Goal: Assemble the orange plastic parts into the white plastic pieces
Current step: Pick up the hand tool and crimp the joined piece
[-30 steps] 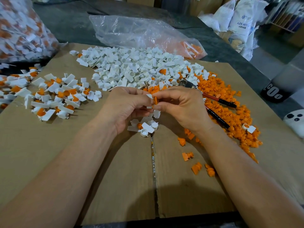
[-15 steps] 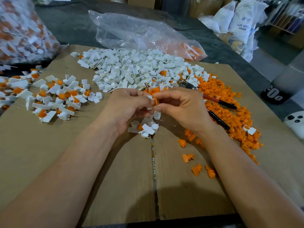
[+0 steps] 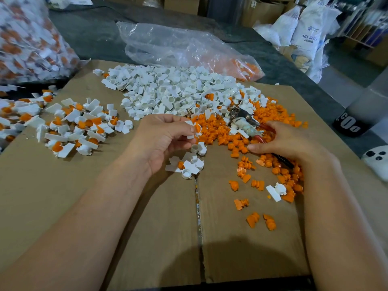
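Hands joined a moment ago are now apart: your left hand (image 3: 165, 135) pinches the white piece (image 3: 190, 135) with its orange part (image 3: 197, 128) seated, while your right hand (image 3: 281, 141), loose and empty, reaches the orange pile (image 3: 273, 114) for another.

Item one: a white woven plastic sack (image 3: 310, 28) standing at the far right. We read blue capitals "ABS RES", the end of the word lost in a fold. A second, smaller blue line runs beneath it and a small blue logo sits above; both are too blurred for us to read.

Item two: a black rounded container (image 3: 349, 126) at the right edge of the table. We read large white characters, roughly "CO0", seen tilted.
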Tool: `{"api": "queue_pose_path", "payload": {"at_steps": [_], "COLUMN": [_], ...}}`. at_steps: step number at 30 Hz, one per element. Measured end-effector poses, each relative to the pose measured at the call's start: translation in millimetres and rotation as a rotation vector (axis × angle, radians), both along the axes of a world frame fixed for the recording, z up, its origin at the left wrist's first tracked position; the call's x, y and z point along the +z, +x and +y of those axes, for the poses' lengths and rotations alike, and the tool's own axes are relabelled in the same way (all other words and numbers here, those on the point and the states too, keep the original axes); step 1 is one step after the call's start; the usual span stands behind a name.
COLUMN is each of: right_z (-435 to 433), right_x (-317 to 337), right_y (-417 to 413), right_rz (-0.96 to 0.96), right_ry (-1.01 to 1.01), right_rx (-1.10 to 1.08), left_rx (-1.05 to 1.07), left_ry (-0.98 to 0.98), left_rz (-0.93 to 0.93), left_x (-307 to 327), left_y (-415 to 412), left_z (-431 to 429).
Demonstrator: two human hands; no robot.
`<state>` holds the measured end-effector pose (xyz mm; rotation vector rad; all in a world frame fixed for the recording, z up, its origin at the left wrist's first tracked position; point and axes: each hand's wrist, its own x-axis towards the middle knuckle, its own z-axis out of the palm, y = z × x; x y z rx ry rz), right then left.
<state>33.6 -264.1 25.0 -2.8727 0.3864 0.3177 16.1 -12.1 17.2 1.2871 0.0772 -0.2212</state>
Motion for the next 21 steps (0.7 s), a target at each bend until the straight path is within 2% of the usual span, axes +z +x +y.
{"api": "queue_pose_path", "payload": {"at_steps": [5, 9, 12, 18, 21], "right_z": [2.3, 9.6, 10.2, 23.5, 33.5], "right_x": [-1.4, 1.3, 4.1, 11.7, 15.1], "right_y": [2.0, -1.7, -3.3, -11.1, -15.4], "right_rz": [-0.081, -0.279, -0.327, -0.617, -0.658], "right_ry": [0.074, 0.027, -0.033, 0.112, 0.125], "right_rx": [-0.040, -0.015, -0.009, 0.102, 0.172], "left_rx": [0.001, 0.015, 0.057, 0.140, 0.152], "left_ry": [-0.001, -0.013, -0.042, -0.122, -0.128], "left_rz": [-0.009, -0.013, -0.022, -0.049, -0.055], "left_x": [-0.4, -1.4, -2.4, 1.4, 2.1], "left_y": [0.0, 0.8, 1.6, 0.1, 0.2], "left_z": [0.6, 1.3, 1.7, 0.5, 0.0]}}
